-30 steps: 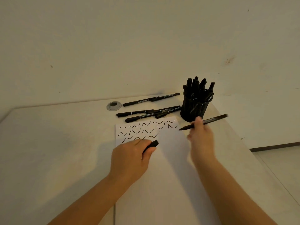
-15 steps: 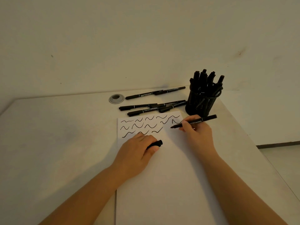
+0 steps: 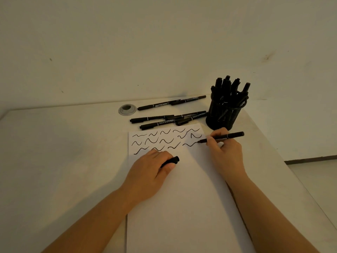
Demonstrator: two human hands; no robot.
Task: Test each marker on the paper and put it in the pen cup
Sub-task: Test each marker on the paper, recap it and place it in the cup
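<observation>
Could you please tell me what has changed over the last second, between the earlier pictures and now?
The right hand brought the uncapped marker down from the air onto the paper and drew a new squiggle. The left hand kept gripping the cap; the pen cup and the loose markers stayed put.

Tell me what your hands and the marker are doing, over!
Right hand grips marker, tip on paper at a squiggle's end. Left hand holds the cap. Pen cup behind, path clear. Over.
</observation>
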